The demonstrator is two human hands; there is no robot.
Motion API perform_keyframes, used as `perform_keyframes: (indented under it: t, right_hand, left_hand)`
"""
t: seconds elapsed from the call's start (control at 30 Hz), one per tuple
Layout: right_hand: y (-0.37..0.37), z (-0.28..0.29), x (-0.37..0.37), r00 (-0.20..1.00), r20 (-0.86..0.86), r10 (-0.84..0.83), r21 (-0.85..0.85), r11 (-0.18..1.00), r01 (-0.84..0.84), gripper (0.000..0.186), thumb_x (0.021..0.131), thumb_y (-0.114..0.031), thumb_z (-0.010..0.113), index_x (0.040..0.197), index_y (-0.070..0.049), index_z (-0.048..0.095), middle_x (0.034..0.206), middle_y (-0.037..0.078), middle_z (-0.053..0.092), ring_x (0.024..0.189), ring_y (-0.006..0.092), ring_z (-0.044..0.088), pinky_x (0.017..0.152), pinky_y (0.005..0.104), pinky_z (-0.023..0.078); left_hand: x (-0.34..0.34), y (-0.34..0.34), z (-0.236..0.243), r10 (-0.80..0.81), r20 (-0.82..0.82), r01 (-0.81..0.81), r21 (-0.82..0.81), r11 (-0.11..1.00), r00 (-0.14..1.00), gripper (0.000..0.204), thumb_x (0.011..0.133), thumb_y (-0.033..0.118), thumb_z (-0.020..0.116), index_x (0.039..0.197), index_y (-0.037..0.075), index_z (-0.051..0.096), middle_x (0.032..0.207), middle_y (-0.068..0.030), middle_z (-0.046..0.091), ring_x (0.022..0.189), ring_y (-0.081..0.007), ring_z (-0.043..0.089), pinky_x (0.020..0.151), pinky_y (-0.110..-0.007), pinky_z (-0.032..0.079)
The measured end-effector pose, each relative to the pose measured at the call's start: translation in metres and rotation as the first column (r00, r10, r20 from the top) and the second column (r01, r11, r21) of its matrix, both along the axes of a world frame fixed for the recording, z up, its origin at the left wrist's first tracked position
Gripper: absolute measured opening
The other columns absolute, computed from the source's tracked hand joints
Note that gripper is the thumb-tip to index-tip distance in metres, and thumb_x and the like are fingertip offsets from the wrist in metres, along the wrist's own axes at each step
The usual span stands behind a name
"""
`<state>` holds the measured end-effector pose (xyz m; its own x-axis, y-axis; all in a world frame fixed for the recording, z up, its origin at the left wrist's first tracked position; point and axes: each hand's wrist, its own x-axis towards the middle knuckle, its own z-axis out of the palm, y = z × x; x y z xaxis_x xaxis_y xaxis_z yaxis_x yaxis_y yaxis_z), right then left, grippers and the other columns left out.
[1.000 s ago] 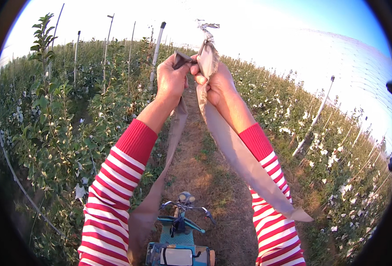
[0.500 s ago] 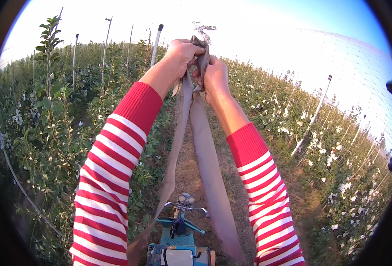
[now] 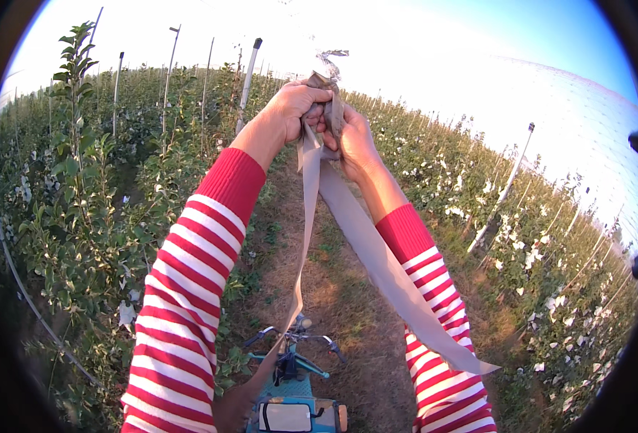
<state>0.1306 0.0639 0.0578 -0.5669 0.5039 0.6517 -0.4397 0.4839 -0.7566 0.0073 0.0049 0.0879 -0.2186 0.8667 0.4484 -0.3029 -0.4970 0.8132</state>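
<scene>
Both arms in red-and-white striped sleeves reach up in front of me. My left hand (image 3: 295, 108) and my right hand (image 3: 350, 141) are closed together around a bunched grey strap (image 3: 376, 260) at its top, where a frayed knot (image 3: 330, 65) sticks out above the fingers. Two long grey tails of the strap hang down from the hands, one straight down the middle, one slanting to the lower right past my right forearm.
A blue wheeled cart with handlebars (image 3: 290, 375) stands below on a dirt and grass lane (image 3: 333, 289). Rows of young leafy trees with poles (image 3: 247, 79) flank both sides. White netting (image 3: 564, 108) stretches overhead at right.
The hands moved up together and closed tighter around the strap's top. The strap's tails swung, and the right tail now slants out to the lower right.
</scene>
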Motion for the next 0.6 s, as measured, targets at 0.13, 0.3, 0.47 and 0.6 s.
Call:
perform_keyframes:
  t: [0.13, 0.3, 0.47, 0.6]
  right_hand:
    - [0.006, -0.004, -0.002, 0.999, -0.029, 0.029, -0.143, 0.989, -0.033, 0.019, 0.098, -0.009, 0.044, 0.094, -0.003, 0.062, 0.074, 0.003, 0.059, 0.047, 0.0068, 0.039, 0.043, 0.0203, 0.031]
    - [0.000, -0.005, -0.002, 0.978, -0.031, -0.206, -0.010, 0.979, 0.206, 0.022, 0.097, -0.009, 0.042, 0.090, -0.002, 0.061, 0.076, 0.009, 0.064, 0.056, 0.0170, 0.058, 0.049, 0.0282, 0.044]
    - [0.012, -0.010, -0.013, 0.606, -0.189, -0.773, 0.472, 0.470, 0.746, 0.015, 0.091, -0.012, 0.051, 0.087, 0.001, 0.058, 0.085, 0.024, 0.064, 0.079, 0.0443, 0.062, 0.069, 0.0483, 0.048]
    - [0.005, -0.024, -0.020, 0.724, -0.285, -0.628, 0.452, 0.578, 0.680, 0.011, 0.089, -0.008, 0.051, 0.083, 0.000, 0.057, 0.082, 0.022, 0.063, 0.080, 0.0424, 0.061, 0.070, 0.0464, 0.048]
  left_hand:
    - [0.004, 0.003, -0.004, 0.027, 0.034, -0.026, -0.006, 1.000, 0.999, 0.015, 0.093, 0.008, 0.057, 0.079, 0.004, 0.056, 0.053, -0.0031, 0.047, 0.039, -0.0122, 0.040, 0.038, -0.026, 0.037]
    - [0.004, 0.009, -0.011, -0.073, 0.112, 0.068, 0.056, 0.996, 0.991, 0.017, 0.091, 0.014, 0.064, 0.079, 0.005, 0.057, 0.057, -0.0006, 0.051, 0.042, -0.0084, 0.042, 0.036, -0.023, 0.033]
    - [0.013, 0.008, -0.023, -0.052, -0.019, 0.053, 0.066, 0.996, 0.998, 0.013, 0.088, 0.014, 0.070, 0.083, 0.006, 0.060, 0.062, 0.0014, 0.056, 0.042, -0.0061, 0.043, 0.036, -0.022, 0.031]
    - [0.019, -0.003, -0.019, 0.214, 0.037, -0.217, 0.111, 0.970, 0.976, 0.006, 0.086, 0.000, 0.065, 0.089, 0.004, 0.062, 0.065, -0.0006, 0.059, 0.043, -0.0058, 0.045, 0.036, -0.023, 0.033]
